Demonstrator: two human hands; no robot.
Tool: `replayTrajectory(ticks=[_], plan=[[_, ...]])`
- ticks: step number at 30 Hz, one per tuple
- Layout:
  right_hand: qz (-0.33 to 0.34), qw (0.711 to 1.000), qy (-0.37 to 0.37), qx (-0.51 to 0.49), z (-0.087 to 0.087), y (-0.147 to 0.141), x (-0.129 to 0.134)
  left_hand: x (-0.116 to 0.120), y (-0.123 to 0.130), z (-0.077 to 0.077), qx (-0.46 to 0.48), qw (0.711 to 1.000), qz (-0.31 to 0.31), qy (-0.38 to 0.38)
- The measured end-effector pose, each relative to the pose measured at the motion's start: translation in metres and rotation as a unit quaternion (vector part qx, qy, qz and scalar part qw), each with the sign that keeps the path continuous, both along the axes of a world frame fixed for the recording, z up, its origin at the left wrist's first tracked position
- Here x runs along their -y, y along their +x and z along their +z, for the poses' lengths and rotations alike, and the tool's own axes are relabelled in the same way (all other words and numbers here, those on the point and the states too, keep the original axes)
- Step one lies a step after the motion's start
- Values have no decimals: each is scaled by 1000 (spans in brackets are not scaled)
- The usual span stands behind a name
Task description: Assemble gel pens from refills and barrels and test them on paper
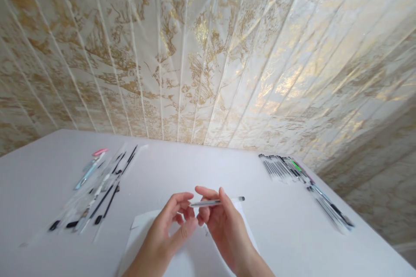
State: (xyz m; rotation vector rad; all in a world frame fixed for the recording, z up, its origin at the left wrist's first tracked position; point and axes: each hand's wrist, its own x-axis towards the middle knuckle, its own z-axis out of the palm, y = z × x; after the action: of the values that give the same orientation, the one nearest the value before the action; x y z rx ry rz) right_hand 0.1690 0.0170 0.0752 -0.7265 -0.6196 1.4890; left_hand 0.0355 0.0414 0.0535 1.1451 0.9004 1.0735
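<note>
A slim clear pen with a dark end cap lies nearly level in my right hand, held between the thumb and fingers. Its tip points left, toward my left hand. The fingers of my left hand are curled and apart beside that tip, with nothing seen between them. Whether they touch the tip is hard to tell. Beneath both hands lies white paper with a few small dark marks near the right hand.
Loose pen parts, dark caps and refills among them, are scattered at the left, beside a light blue pen and a pink item. A row of pens and more pens lie at the right. Patterned wall panels rise behind the white table.
</note>
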Motion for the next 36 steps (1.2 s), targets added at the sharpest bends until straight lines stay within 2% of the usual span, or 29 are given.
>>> replayTrajectory(ticks=[3, 6, 9, 12, 15, 18, 20, 23, 25, 32, 34, 36], plan=[[-11, 1000, 28, -1, -9, -9, 0, -2, -2, 1, 68, 996, -42, -40], [-11, 999, 36, 13, -16, -9, 0, -11, -12, 4, 76, 996, -3, -45], [-66, 996, 27, 55, -17, 0, 1, -20, -20, 4, 75, 996, 12, -55], [-107, 991, 27, 81, -16, 2, 2, -20, -16, -2, 131, 983, -49, -117], [-77, 992, 61, 81, -18, -6, 1, -14, -4, -6, 191, 961, -99, -173], [-47, 981, 94, 163, -22, -10, 2, -12, -1, -4, 205, 961, -66, -172], [-72, 942, 107, 310, -23, -6, 3, -14, -5, 0, 191, 969, -18, -154], [-117, 827, 136, 533, -22, 8, 5, -21, -14, 1, 167, 976, 35, -138], [-121, 752, 166, 627, -19, 14, 6, -23, -18, 0, 156, 978, 44, -133], [-116, 527, 263, 800, -18, 15, 0, -21, -19, -2, 128, 984, 45, -112], [-120, 485, 279, 820, -18, 13, -1, -21, -19, -3, 116, 987, 47, -103], [-123, 472, 287, 825, -16, 12, 0, -22, -19, -4, 102, 990, 46, -87]])
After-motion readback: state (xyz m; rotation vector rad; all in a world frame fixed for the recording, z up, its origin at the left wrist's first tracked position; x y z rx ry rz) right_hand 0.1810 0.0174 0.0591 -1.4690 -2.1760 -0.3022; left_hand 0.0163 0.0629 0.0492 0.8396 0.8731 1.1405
